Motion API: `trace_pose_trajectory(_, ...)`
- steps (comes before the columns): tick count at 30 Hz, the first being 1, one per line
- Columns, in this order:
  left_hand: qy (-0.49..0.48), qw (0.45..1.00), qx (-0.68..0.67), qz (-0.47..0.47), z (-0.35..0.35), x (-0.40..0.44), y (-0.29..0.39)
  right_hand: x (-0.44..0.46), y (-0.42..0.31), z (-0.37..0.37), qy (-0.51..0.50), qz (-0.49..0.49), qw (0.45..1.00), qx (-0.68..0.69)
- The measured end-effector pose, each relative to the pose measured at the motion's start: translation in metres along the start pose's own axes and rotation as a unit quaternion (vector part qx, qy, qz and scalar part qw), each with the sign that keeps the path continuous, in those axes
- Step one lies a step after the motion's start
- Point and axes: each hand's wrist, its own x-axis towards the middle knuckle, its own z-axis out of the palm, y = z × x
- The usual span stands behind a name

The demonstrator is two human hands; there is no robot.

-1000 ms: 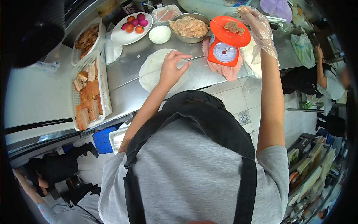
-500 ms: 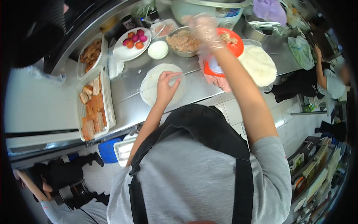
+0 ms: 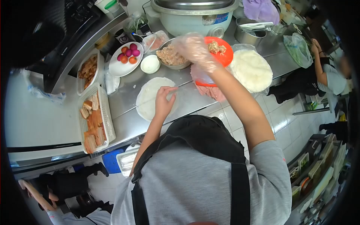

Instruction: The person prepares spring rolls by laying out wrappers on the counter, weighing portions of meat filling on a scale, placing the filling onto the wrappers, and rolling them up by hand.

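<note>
My left hand (image 3: 165, 101) rests on a thin round white wrapper (image 3: 147, 98) on the steel counter, its thumb and forefinger apart. Over the right side of a metal bowl of minced filling (image 3: 170, 55) is my right hand (image 3: 195, 50), in a clear plastic glove. Blur and the shiny glove hide whether its fingers grip anything. Beside it an orange plate (image 3: 224, 58) carries small lumps of filling (image 3: 216, 47). Pink cloth (image 3: 210, 92) shows beneath, partly behind my forearm. Farther right lies a pile of round white wrappers (image 3: 250, 71).
A small white bowl (image 3: 150, 64) and a white plate (image 3: 119, 69) with purple and orange eggs stand left of the filling. Trays of meat (image 3: 107, 127) line the left side. A large pot (image 3: 191, 22) stands behind. Other people are at both sides.
The view has shifted, showing more of the large pot. My right hand remains around the filling bowl, now nearer its right rim. My left hand stays on the wrapper.
</note>
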Motion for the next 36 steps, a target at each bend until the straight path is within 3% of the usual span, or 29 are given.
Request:
trace_pose_trajectory(3,-0.002,1.000,0.005,-0.005,0.009,-0.002,-0.006,-0.027,0.040,-0.046,0.047,0.066,0.995,0.063)
trace_pose_trajectory(6,-0.010,1.000,-0.006,-0.017,0.017,-0.001,-0.008,-0.055,0.073,-0.035,-0.027,0.150,0.981,0.119)
trace_pose_trajectory(10,-0.017,0.999,-0.021,-0.041,0.027,0.010,0.003,-0.075,0.064,-0.042,-0.070,0.120,0.978,0.156)
trace_pose_trajectory(13,-0.015,0.999,-0.025,-0.032,0.033,0.014,0.007,-0.075,0.068,-0.053,-0.149,0.157,0.916,0.337)
trace_pose_trajectory(14,-0.012,1.000,-0.018,-0.022,0.036,0.014,0.007,-0.078,0.072,-0.048,-0.116,0.186,0.868,0.446)
trace_pose_trajectory(17,-0.012,1.000,-0.021,-0.017,0.040,0.014,0.011,-0.073,0.078,-0.063,-0.071,0.193,0.840,0.503)
trace_pose_trajectory(29,-0.029,1.000,-0.003,0.002,0.049,0.027,0.031,-0.070,0.103,-0.097,-0.062,0.197,0.869,0.449)
trace_pose_trajectory(33,-0.030,1.000,-0.001,-0.007,0.050,0.031,0.034,-0.076,0.116,-0.075,-0.068,0.190,0.881,0.428)
trace_pose_trajectory(36,-0.022,0.999,-0.022,-0.011,0.053,0.031,0.034,-0.083,0.104,-0.054,-0.031,0.152,0.960,0.234)
